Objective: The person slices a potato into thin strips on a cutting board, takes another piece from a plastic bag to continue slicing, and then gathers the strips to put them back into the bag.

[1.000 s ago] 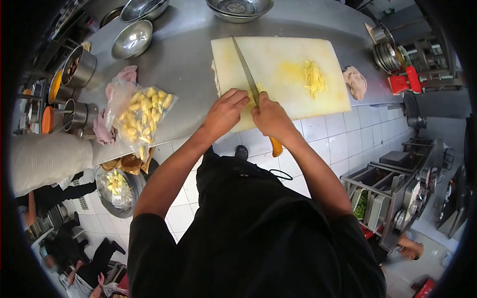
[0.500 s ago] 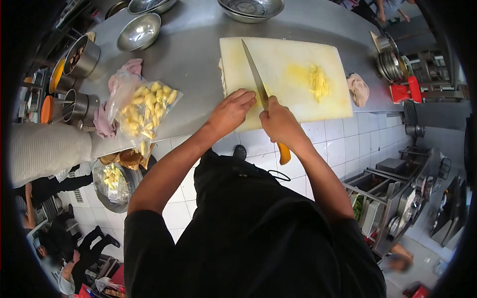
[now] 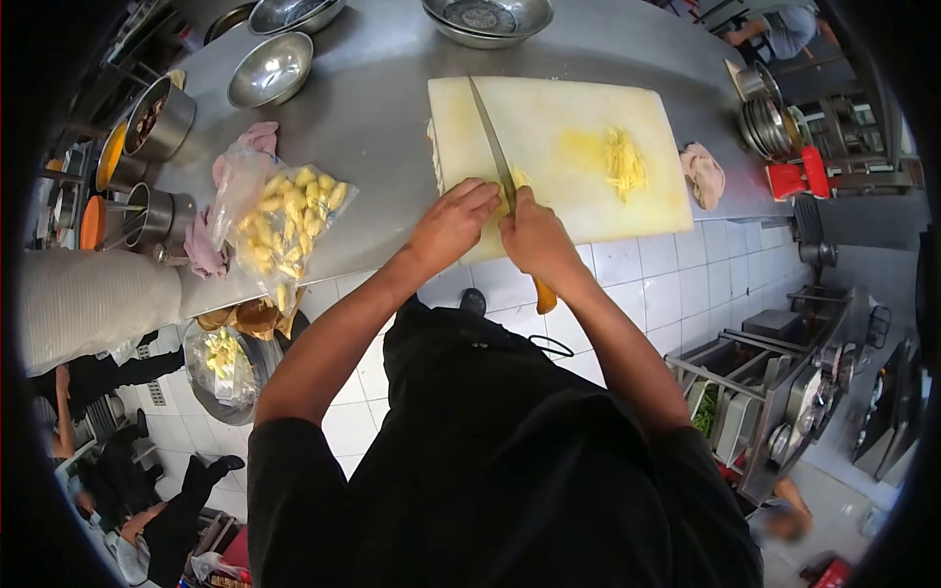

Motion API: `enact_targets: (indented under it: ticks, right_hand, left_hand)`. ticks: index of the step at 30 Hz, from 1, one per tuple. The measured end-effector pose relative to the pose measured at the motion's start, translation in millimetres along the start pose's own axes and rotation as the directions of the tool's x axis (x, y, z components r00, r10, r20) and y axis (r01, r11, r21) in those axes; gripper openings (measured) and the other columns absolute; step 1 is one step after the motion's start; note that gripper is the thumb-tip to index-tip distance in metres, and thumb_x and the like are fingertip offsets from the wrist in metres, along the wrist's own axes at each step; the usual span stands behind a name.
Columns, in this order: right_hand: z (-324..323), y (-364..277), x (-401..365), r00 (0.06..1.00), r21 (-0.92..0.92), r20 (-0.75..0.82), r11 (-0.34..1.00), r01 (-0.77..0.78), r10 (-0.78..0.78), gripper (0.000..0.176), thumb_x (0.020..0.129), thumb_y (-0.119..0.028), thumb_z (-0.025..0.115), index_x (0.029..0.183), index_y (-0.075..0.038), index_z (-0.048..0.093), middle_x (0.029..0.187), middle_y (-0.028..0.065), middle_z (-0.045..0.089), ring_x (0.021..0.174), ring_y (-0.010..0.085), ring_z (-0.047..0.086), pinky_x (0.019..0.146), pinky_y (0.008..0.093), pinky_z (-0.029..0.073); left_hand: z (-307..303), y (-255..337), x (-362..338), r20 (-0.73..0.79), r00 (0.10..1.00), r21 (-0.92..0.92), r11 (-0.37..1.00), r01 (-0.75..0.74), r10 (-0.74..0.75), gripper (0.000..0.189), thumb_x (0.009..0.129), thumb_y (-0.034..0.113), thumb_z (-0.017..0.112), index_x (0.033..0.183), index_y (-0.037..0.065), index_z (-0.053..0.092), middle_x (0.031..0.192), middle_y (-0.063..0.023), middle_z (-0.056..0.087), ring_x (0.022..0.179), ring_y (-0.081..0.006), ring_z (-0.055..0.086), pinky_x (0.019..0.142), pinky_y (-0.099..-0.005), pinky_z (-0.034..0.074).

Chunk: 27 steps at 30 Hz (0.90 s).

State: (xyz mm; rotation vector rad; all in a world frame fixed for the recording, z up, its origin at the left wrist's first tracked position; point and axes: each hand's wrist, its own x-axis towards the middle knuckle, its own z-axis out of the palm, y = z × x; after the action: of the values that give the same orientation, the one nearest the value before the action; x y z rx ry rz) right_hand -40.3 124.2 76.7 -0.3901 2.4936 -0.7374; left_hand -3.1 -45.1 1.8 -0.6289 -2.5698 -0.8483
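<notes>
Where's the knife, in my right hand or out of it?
In it: your right hand grips the knife, its orange handle showing below. Cannot tell whether the edge touches the cutting board.

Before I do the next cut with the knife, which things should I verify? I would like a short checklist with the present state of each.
1. Right hand gripping the knife: ok.
2. Left hand clear of the blade: cannot tell; fingers are close beside it, tips hidden.
3. Cutting board fully on the counter: not ok; its near edge appears to overhang.
4. Pile of cut strips away from the blade: ok, toward the board's right side.
5. Bag of yellow pieces off the board: ok, lying to its left.
</notes>
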Motion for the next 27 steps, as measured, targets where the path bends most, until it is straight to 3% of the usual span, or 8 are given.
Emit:
enact_targets:
  ticks: [2,5,8,11,17,20,23,27]
  right_hand:
    - [1,5,12,1.0,0.009,-0.008,1.0,0.015,-0.015,0.029,0.096,-0.015,0.054,0.112,0.009,0.047,0.091,0.0362,0.068,0.092,0.0527,0.067,0.087,0.0573,0.053]
    - [-38,-34,-12,0.973,0.1,0.164,0.979,-0.177,0.16,0.03,0.096,-0.016,0.055,0.112,0.008,0.047,0.092,0.0368,0.068,0.092,0.0528,0.067,0.087,0.0575,0.053]
    - [-17,-13,-9,0.998,0.012,0.045,0.999,-0.044,0.044,0.03,0.096,-0.016,0.054,0.112,0.008,0.048,0.091,0.0368,0.068,0.092,0.0527,0.067,0.087,0.0575,0.053]
    - [4,-1,5,1.0,0.011,-0.01,1.0,-0.02,0.021,0.03,0.096,-0.016,0.053,0.112,0.009,0.048,0.092,0.0368,0.068,0.092,0.0529,0.067,0.088,0.0574,0.053]
    - [-17,-14,-10,0.999,0.014,0.041,1.0,-0.027,0.026,0.028,0.096,-0.015,0.054,0.11,0.008,0.048,0.088,0.0361,0.068,0.09,0.0526,0.067,0.086,0.0574,0.053]
    - [5,1,4,0.999,0.032,-0.033,0.999,0.032,-0.031,0.027,0.096,-0.014,0.053,0.109,0.008,0.048,0.086,0.0356,0.068,0.089,0.0522,0.068,0.085,0.0574,0.053]
    - [-25,-21,-5,0.988,0.076,0.121,0.991,-0.106,0.097,0.026,0.095,-0.014,0.053,0.109,0.008,0.048,0.087,0.0358,0.067,0.089,0.0527,0.067,0.085,0.0585,0.053]
    - [-10,-8,-6,1.0,0.017,0.008,1.0,-0.007,0.007,0.025,0.096,-0.015,0.053,0.108,0.007,0.047,0.088,0.0362,0.067,0.089,0.0533,0.067,0.084,0.059,0.052]
  left_hand:
    - [-2,-2,0,-0.009,1.0,0.003,1.0,0.006,-0.006,0.044,0.068,-0.013,0.063,0.111,-0.004,0.07,0.12,-0.0094,0.065,0.116,-0.0277,0.061,0.099,-0.0367,0.054]
    - [0,-2,3,-0.031,0.999,0.015,1.0,-0.01,0.011,0.043,0.068,-0.012,0.064,0.11,-0.004,0.071,0.119,-0.0094,0.065,0.115,-0.0275,0.061,0.099,-0.0366,0.054]
    - [1,-2,2,-0.033,0.999,0.022,1.0,-0.01,0.011,0.042,0.068,-0.012,0.064,0.109,-0.004,0.071,0.119,-0.0096,0.065,0.114,-0.0274,0.062,0.099,-0.0365,0.054]
    - [3,-3,1,-0.038,0.999,0.012,1.0,-0.007,0.008,0.041,0.069,-0.011,0.064,0.109,-0.004,0.072,0.119,-0.0098,0.066,0.114,-0.0274,0.062,0.099,-0.0364,0.054]
    - [2,-2,0,-0.032,0.999,0.012,1.0,0.002,-0.002,0.041,0.07,-0.01,0.061,0.109,-0.005,0.07,0.118,-0.0092,0.065,0.116,-0.0264,0.06,0.101,-0.0358,0.052]
    - [2,-3,1,-0.038,0.999,0.004,1.0,-0.002,0.002,0.041,0.07,-0.01,0.061,0.11,-0.005,0.07,0.118,-0.009,0.065,0.116,-0.0263,0.06,0.101,-0.0359,0.052]
    - [0,2,-1,-0.043,0.999,0.009,1.0,-0.01,0.01,0.042,0.07,-0.01,0.062,0.11,-0.004,0.071,0.119,-0.009,0.065,0.117,-0.0268,0.06,0.101,-0.0363,0.053]
    - [3,-2,-1,-0.05,0.999,0.008,1.0,0.003,-0.002,0.044,0.068,-0.012,0.064,0.11,-0.003,0.071,0.121,-0.0095,0.066,0.115,-0.0287,0.062,0.1,-0.0378,0.053]
